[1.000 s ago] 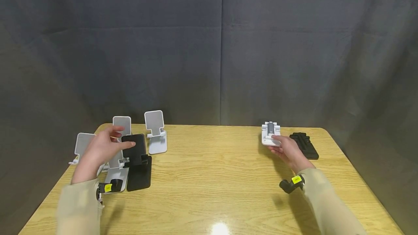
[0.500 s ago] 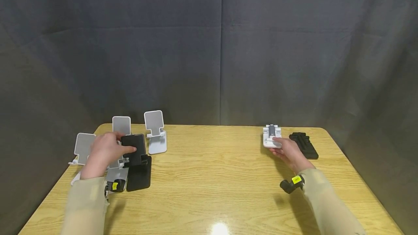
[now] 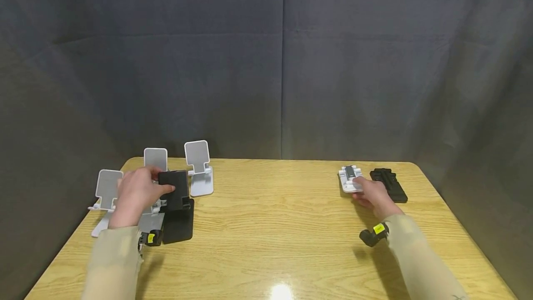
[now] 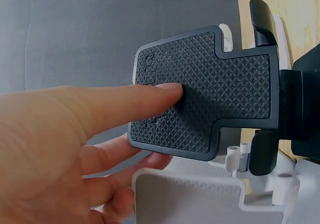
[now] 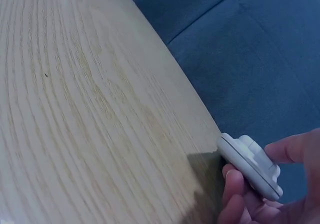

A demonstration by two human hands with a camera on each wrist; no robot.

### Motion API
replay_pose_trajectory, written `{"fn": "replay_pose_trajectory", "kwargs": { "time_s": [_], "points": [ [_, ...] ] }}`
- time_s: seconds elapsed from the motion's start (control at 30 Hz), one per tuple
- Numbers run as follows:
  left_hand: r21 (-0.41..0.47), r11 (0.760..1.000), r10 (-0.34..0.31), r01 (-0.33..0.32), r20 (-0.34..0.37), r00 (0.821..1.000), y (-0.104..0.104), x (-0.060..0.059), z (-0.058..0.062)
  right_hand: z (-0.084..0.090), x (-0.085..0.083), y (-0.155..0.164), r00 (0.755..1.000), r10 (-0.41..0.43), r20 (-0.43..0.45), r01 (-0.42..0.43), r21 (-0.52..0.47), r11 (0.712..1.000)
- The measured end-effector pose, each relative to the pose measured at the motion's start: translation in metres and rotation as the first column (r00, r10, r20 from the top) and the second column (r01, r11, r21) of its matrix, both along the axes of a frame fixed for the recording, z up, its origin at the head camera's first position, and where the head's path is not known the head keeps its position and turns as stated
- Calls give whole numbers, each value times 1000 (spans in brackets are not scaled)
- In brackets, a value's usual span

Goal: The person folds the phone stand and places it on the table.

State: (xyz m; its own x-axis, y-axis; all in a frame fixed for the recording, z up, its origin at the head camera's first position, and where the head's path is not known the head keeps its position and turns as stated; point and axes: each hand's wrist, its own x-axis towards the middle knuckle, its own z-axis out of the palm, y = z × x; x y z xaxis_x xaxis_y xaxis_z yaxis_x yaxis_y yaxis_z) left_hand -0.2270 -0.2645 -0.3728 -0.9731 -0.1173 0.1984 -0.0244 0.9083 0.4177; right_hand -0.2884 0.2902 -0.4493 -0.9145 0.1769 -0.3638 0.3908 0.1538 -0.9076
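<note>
Left hand (image 3: 137, 192) rests on the upright black phone stand (image 3: 176, 190), thumb laid flat across the textured back plate (image 4: 210, 91) and the other fingers curled behind it, so the plate is pinched between them. Taking that stand as the landmark, it sits near the left end of the wooden surface (image 3: 275, 226), its black base (image 3: 179, 226) lying just toward the person. A white stand (image 3: 199, 168) is just to its right, toward the far edge, another white stand (image 3: 156, 159) is behind it, a third (image 3: 107, 184) is beyond the hand on the left, and a fourth white base (image 3: 151, 221) lies beside the black base, partly hidden by the wrist.

Well apart, at the other end of the surface, the right hand (image 3: 372, 193) grips a folded white stand (image 3: 349, 178); the wrist view shows the fingers (image 5: 235, 194) curled under it and one fingertip on top, the piece tipped up off the wood. A folded black stand (image 3: 389, 184) lies flat just to the right of it.

By my judgement the step in hand is collapsing the black stand while the folded white one is placed. The next move would call for steady pressure on the plate toward its base, with the hinge giving way smoothly and the base kept from sliding.
</note>
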Motion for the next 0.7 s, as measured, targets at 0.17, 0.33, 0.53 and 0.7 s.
{"fn": "replay_pose_trajectory", "kwargs": {
  "time_s": [0.17, 0.33, 0.53, 0.7],
  "points": [
    [-1, 1000, 8, -8, -38, 999, 7, 1, 1, -2, 0, 0, 1000, 9, 6, -10, 146, 989],
    [-8, 1000, -12, 12, -67, 998, 14, -1, 0, -4, 2, 2, 999, 34, -4, -32, 263, 964],
    [36, 997, -62, 64, -61, 996, 20, -3, 0, -5, 3, 4, 999, 48, -10, -42, 318, 947],
    [71, 993, -91, 95, -55, 994, 27, -4, 0, -5, 5, 5, 997, 73, -33, -55, 372, 926]
  ]
}}
